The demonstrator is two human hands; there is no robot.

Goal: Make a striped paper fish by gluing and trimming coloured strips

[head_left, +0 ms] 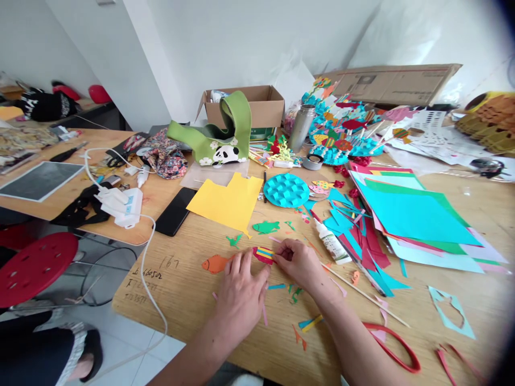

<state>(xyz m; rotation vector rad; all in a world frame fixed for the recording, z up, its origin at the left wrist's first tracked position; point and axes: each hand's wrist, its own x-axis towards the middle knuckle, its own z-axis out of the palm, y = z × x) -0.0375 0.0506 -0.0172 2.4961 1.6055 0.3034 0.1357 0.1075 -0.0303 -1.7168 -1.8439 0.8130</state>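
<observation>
Bare wood is left along the near-left edge of the light-brown wooden bench (177, 303). Its right side is covered by fanned coloured paper sheets (418, 209). Forward room is narrowed by a yellow cut paper sheet (225, 198). The left hand (243, 289) is rested low, its grip untellable; by the right hand's (300, 262) narrowed fingers, a dark-red striped paper fish (262, 254) is pinched between both hands.
</observation>
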